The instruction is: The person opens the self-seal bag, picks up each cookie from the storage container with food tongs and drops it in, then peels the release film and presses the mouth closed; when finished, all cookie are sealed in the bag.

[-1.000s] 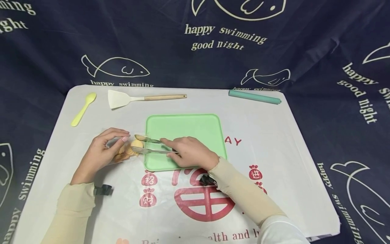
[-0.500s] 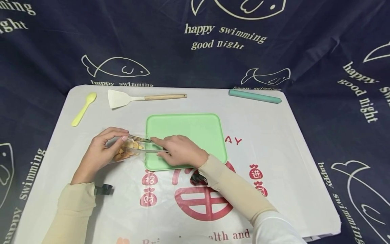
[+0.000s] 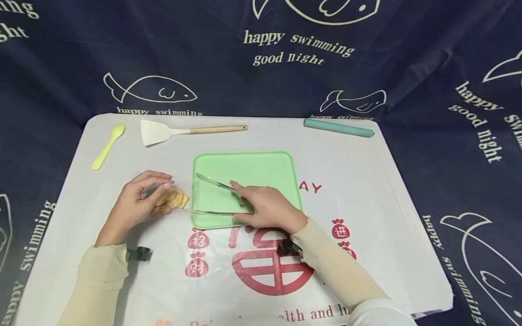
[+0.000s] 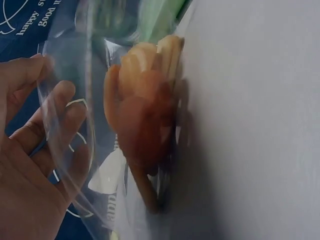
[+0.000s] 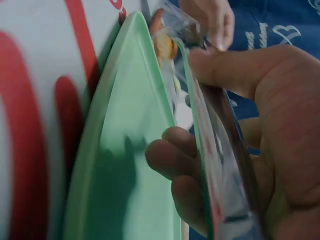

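Note:
My left hand (image 3: 136, 199) holds a clear plastic bag (image 4: 90, 80) by its edge, left of the green tray (image 3: 253, 170). Inside the bag lie several yellow and brown biscuits (image 3: 175, 199), close together at its bottom in the left wrist view. Metal tongs (image 3: 216, 182) are in my right hand (image 3: 267, 208), thumb on one arm and fingers on the other. Their two arms stand wide apart over the tray, with nothing between them. The farther arm ends above the tray; the nearer one reaches past its left rim toward the bag's lower side.
A yellow spoon (image 3: 108, 147) lies at the table's back left. Beside it is a white spatula (image 3: 157, 133) with a wooden handle. A teal rod (image 3: 338, 127) lies near the back right edge. A dark printed cloth (image 3: 228, 86) hangs behind the table.
The tongs first reached left into the bag among the biscuits, then drew back right and spread wider. My left hand has stayed nearly still on the bag.

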Demonstrator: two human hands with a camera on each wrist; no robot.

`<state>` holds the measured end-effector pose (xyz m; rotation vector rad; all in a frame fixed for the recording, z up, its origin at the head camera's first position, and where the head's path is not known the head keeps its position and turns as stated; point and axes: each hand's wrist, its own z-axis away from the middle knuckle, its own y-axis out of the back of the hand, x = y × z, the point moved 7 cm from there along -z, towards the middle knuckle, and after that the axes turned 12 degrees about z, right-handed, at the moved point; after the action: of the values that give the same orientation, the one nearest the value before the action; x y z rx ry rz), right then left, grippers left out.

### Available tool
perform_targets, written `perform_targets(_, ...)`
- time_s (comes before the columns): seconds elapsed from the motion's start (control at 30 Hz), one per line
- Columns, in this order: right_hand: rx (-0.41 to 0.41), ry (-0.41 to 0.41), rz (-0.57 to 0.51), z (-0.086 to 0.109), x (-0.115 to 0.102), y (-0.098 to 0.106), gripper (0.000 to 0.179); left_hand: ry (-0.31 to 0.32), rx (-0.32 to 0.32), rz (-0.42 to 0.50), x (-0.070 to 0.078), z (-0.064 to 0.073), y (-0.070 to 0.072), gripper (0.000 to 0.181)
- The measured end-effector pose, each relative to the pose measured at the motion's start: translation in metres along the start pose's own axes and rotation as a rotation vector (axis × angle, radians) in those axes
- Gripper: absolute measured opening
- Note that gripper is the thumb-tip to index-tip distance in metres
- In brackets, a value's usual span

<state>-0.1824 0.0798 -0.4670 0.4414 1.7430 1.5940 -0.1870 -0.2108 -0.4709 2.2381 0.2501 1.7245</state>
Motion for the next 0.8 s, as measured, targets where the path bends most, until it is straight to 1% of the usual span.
perform_targets(0.07,0.032,-0.063,-0.064,0.017,0.012,0.005,0.081,0.006,-0.004,-0.004,-0.001,0.000,-0.001,0.010)
perform_targets(0.13,0.069,-0.148,-0.115,0.034,0.027,0.009,0.078,0.009,-0.010,-0.006,0.000,-0.001,-0.003,0.011)
perform_targets(0.23,0.121,-0.318,-0.170,0.062,0.054,0.016,0.075,0.010,-0.022,0.004,0.000,-0.002,-0.005,0.012)
perform_targets(0.37,0.199,-0.586,-0.156,0.098,0.096,0.025,0.080,0.023,-0.021,0.003,-0.002,-0.002,-0.006,0.012)
perform_targets(0.43,0.239,-0.708,-0.104,0.114,0.115,0.030,0.083,0.033,-0.021,0.001,-0.003,-0.002,-0.005,0.012)
perform_targets(0.5,0.272,-0.801,-0.041,0.128,0.130,0.033,0.084,0.035,-0.022,-0.001,-0.004,-0.002,-0.005,0.012)
perform_targets(0.57,0.284,-0.862,0.019,0.139,0.143,0.033,0.085,0.033,-0.022,0.003,-0.005,-0.002,-0.004,0.012)
perform_targets(0.63,0.278,-0.902,0.057,0.146,0.152,0.031,0.086,0.030,-0.024,0.006,-0.005,-0.002,-0.003,0.012)
perform_targets(0.8,0.219,-0.945,0.088,0.150,0.161,0.024,0.089,0.029,-0.031,0.018,-0.003,-0.001,-0.004,0.013)
